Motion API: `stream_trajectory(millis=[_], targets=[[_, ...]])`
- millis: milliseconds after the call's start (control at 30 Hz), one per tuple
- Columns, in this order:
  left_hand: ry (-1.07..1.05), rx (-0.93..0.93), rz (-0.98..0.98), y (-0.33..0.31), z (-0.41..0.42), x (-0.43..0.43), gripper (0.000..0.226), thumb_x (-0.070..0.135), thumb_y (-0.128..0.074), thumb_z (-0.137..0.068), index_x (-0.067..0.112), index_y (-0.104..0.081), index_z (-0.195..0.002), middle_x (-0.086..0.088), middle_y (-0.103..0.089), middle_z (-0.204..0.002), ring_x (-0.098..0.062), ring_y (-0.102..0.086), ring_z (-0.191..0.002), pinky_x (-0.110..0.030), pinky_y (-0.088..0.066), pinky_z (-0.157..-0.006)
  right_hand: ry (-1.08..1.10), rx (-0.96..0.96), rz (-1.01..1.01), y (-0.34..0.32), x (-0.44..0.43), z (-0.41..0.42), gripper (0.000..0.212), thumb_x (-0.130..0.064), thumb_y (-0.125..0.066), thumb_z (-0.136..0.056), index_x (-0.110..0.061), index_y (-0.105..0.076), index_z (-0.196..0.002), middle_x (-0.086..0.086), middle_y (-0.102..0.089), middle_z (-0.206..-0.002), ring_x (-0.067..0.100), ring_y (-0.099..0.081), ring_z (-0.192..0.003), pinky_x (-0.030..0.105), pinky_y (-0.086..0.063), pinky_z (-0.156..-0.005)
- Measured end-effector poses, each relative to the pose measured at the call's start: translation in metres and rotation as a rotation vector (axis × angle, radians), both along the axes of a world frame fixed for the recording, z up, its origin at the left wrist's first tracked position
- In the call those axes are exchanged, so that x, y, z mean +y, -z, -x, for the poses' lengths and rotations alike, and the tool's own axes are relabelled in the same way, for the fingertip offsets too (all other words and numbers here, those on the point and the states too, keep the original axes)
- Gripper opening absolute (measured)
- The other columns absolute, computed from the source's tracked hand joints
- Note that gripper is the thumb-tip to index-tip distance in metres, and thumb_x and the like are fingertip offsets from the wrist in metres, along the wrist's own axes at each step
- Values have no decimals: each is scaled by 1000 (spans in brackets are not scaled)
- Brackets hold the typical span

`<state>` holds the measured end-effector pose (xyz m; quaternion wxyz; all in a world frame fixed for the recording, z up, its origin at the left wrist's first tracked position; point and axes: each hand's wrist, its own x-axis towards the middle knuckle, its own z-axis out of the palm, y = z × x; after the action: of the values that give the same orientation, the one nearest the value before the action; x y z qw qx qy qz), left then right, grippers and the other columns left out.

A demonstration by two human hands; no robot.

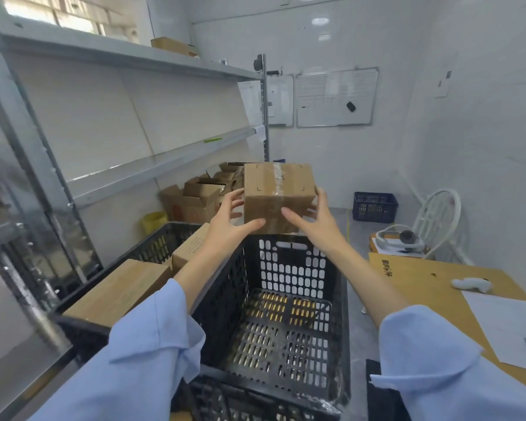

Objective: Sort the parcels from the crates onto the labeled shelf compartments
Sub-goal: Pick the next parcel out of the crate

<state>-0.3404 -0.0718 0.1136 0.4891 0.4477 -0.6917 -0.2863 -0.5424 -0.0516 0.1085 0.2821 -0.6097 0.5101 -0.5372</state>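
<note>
Parcel [278, 197] was gripped between left hand [231, 221] and right hand [316, 218], raised above the emptied right crate [289, 326]. Boxes [119, 291] were left in the left crate [82, 332]; shelves [152, 171] appeared mostly bare, so much sorting remained.

Bright, even light; lamp glare on far wall [320, 21]. Left shelf post [28, 268] smeared; edges bowed by wide lens.
</note>
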Motion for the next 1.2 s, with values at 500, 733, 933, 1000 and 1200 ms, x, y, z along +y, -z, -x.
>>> stream_trajectory(millis=[500, 733, 933, 1000, 1200], targets=[[-186, 34, 57, 3, -60, 57, 74, 29, -78, -82, 42, -31, -138, 9, -44, -145, -9, -45, -120, -23, -37, -94, -294, 22, -28, 2, 17, -59, 80, -39, -71, -88, -45, -15, -145, 1, -35, -155, 18, -37, -139, 43, -29, -116], [-355, -52, 80, 8, -115, 86, 93, 16, -82, -77, 30, -27, -151, 11, -40, -146, -5, -42, -122, -17, -37, -95, -442, 118, 25, 13, 17, -114, 113, -10, -80, -80, -31, 0, -157, -9, -21, -160, 7, -29, -139, 16, -34, -107], [-513, -123, 35, 9, -165, 119, 84, 23, -80, -80, 21, -33, -150, 2, -36, -144, -6, -39, -123, -24, -38, -104, -567, 153, 35, 16, 21, -178, 119, -17, -85, -74, -33, -1, -156, -6, -17, -163, 18, -20, -149, 45, -24, -120], [-545, -110, 54, 9, -181, 130, 82, 22, -81, -79, 22, -35, -147, 6, -37, -139, -4, -40, -121, -16, -36, -99, -605, 144, 57, 16, 24, -196, 118, -25, -87, -73, -31, -4, -157, -7, -17, -163, 15, -20, -148, 40, -24, -118], [-597, -5, 52, 16, -230, 165, 85, 29, -85, -72, 27, -37, -143, 14, -43, -140, 16, -44, -117, -7, -39, -94, -764, 36, 32, 14, 39, -254, 95, -39, -79, -80, -36, -18, -152, -9, -26, -159, 6, -27, -138, 33, -27, -111]])
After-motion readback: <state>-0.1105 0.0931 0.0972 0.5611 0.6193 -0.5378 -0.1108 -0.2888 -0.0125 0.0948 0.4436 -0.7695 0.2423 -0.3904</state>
